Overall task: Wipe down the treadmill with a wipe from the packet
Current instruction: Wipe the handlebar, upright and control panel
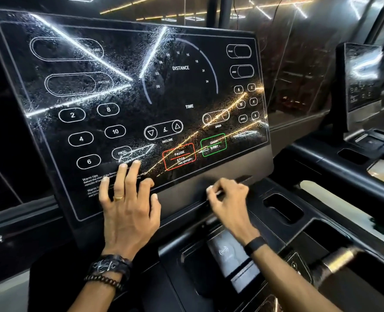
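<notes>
The treadmill's glossy black console panel (182, 68) fills the view, tilted, with printed buttons and fine wet streaks across it. My left hand (128, 199) lies flat on the panel's lower part, fingers spread below the PROG button. My right hand (229, 199) is at the ledge just under the panel's lower edge, its fingers curled and blurred. A small pale bit shows at its fingertips; whether that is a wipe or fingernails is unclear. I see no wipe packet anywhere in view.
Below the panel lies a tray with a grey charging pad (229, 255), and a deep cup recess (283, 208) sits to its right. A metal handgrip (339, 260) juts out at lower right. A second treadmill console (362, 75) stands further right.
</notes>
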Available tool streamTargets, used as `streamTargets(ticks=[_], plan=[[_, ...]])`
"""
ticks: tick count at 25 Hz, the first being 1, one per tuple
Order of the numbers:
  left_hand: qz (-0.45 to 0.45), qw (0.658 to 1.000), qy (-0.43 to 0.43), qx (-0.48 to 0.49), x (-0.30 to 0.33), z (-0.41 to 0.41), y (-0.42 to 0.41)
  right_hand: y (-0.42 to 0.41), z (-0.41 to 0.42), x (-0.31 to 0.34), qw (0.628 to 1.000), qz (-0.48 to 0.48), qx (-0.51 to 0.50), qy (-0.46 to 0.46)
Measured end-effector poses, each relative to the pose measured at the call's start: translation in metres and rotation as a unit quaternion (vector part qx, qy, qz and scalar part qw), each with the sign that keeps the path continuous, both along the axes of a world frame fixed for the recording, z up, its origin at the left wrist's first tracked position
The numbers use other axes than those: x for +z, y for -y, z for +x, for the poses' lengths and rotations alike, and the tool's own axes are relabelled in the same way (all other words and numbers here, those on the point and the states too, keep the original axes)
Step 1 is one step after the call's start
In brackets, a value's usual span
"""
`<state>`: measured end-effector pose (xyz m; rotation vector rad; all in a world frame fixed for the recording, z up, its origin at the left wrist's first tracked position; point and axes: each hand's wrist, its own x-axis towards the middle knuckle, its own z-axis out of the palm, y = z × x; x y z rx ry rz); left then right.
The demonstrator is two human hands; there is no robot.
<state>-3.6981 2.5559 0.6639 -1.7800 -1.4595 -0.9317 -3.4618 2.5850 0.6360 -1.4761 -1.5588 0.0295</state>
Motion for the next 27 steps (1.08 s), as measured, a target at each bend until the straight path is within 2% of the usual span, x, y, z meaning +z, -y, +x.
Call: streamTargets(ticks=[6,12,16,23,27], plan=[[0.001,1.000,0.001,-0.003,0.000,-0.003,0.000,0.044,-0.090,-0.006,0.994,-0.005,0.109,0.014],[0.004,1.000,0.003,-0.009,0.001,-0.002,0.001,0.050,-0.094,-0.003,0.990,0.007,0.136,0.027],[0.005,1.000,-0.001,-0.021,0.001,-0.004,0.002,0.030,-0.058,0.000,0.996,-0.011,0.084,0.020],[0.005,1.000,0.000,-0.021,0.000,-0.006,0.002,-0.020,0.046,0.016,0.994,-0.056,-0.081,-0.040],[0.007,1.000,0.000,-0.024,0.000,-0.006,0.002,-0.041,0.082,0.022,0.989,-0.087,-0.100,-0.064]])
